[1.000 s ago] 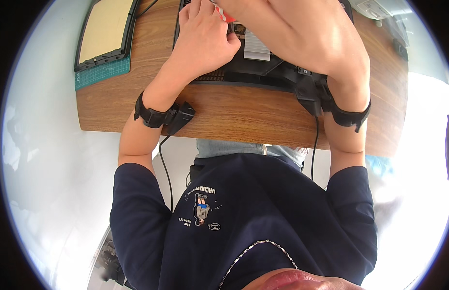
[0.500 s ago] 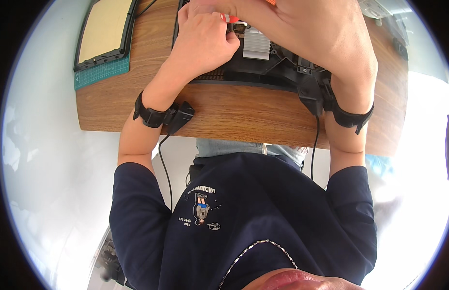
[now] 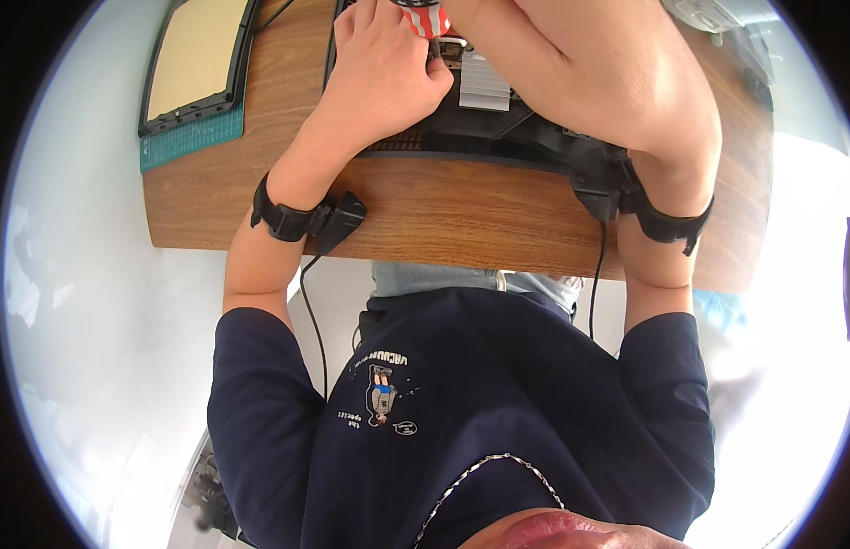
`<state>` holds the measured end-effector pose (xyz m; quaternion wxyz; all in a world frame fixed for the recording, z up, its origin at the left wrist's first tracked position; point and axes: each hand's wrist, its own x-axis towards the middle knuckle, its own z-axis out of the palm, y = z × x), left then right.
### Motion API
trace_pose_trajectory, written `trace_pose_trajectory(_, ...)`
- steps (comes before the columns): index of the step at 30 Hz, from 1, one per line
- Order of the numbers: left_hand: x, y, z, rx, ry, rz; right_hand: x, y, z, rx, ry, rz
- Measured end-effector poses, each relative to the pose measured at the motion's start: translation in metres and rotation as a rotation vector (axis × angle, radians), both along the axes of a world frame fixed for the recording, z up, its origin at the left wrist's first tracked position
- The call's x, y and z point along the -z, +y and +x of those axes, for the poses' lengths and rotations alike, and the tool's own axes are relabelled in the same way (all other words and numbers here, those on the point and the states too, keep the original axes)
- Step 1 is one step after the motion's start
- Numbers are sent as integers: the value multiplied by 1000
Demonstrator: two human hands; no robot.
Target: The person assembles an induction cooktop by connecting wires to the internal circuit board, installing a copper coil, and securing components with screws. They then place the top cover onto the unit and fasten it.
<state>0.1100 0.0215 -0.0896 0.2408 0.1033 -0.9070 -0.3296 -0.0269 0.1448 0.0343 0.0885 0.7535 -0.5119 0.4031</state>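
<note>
Left hand: rested over the black device, fingers bent; I could not tell whether it gripped anything.
Right hand: mostly cut off by the upper edge, so I could not tell its hold.
Striped tool: red and white, just right of the left hand's fingers.
Silver block: ridged, right of the left thumb.
Green mat: on the desk, left of both hands, partly under a black-framed panel.
</note>
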Motion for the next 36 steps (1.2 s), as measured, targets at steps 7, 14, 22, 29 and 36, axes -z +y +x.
trace_pose_trajectory(7, -26, 7, -5, -98, -30, -498, -1, 1, -4, 126, -15, 64)
trace_pose_trajectory(14, 17, -18, 6, 68, -48, -619, -1, -4, 0, -37, -79, 41)
trace_pose_trajectory(22, 15, -12, 7, 48, -6, -165, -1, -4, 2, -24, -51, -15)
trace_pose_trajectory(29, -17, 5, -2, -51, -93, -266, 29, -16, 2, -160, -357, -181)
trace_pose_trajectory(36, -8, 0, -5, -1, -90, -293, -15, 12, -22, -63, 78, 172)
